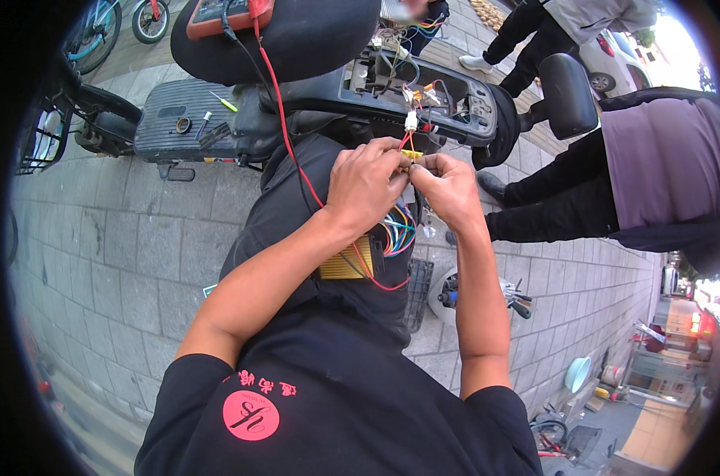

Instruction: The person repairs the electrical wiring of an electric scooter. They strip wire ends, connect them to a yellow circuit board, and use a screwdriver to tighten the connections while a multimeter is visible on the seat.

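Left hand (364,182): grip closed to a fingertip pinch on a small yellow piece (411,153), just on the body side of the white connector (411,120). Right hand (449,189): grip likewise closed at the same piece; exact contact points hidden by the fingers. The piece is bright, partly covered. Red-orange wires (407,141) run from the connector toward it.

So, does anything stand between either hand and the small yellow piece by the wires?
Nothing visible: the left hand and right hand meet at the small yellow piece, though the exact grip is hidden. The red cable crosses farther back, out of the way.
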`<move>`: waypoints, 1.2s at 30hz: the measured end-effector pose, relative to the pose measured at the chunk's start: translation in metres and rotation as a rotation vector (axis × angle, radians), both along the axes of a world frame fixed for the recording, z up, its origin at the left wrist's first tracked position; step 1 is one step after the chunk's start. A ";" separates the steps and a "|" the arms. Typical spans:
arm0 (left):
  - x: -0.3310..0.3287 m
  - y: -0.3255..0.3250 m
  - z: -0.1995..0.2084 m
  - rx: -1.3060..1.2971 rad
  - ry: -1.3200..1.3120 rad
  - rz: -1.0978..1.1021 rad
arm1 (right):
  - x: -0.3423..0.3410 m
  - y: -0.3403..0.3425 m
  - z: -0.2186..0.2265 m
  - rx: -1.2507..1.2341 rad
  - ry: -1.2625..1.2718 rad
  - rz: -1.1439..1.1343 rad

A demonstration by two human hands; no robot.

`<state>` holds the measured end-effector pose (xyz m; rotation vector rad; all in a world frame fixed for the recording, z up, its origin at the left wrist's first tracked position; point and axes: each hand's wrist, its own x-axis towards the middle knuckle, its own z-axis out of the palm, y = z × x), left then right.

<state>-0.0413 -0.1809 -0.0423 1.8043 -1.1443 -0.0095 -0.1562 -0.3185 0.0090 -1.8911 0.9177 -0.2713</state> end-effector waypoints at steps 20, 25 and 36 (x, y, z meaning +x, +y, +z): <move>0.012 -0.002 -0.003 -0.033 0.306 -0.170 | -0.010 -0.009 -0.027 0.143 -0.261 0.067; 0.013 0.001 0.000 -0.028 0.327 -0.124 | -0.020 0.028 -0.013 -0.713 -0.216 -0.196; 0.012 -0.002 -0.005 -0.075 0.337 -0.176 | -0.006 0.051 -0.028 -0.280 -0.307 -0.194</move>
